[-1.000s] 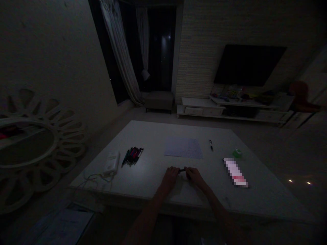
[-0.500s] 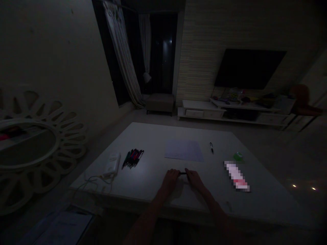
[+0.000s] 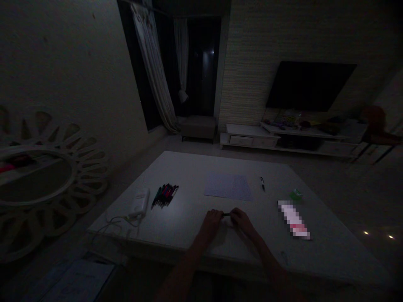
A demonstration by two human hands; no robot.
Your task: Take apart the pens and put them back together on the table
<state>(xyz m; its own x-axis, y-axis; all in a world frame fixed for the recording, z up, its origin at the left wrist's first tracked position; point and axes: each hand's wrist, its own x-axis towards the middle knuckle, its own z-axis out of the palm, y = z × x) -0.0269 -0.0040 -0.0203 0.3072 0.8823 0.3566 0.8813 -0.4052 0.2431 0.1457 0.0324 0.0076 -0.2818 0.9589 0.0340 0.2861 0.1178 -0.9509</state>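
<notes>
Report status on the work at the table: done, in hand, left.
Done: nothing clearly finished; the pale paper sheet lies flat on the white table. In hand: the left hand and right hand hold a short dark pen-like object. Left: the bunch of multicoloured pens and the lone black-and-white pen lie untouched.

Very dim, grainy, warped edges.

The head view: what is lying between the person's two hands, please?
In the head view, a short dark object, too small to identify, lies between the left hand and the right hand, held by the fingers of both.
</notes>
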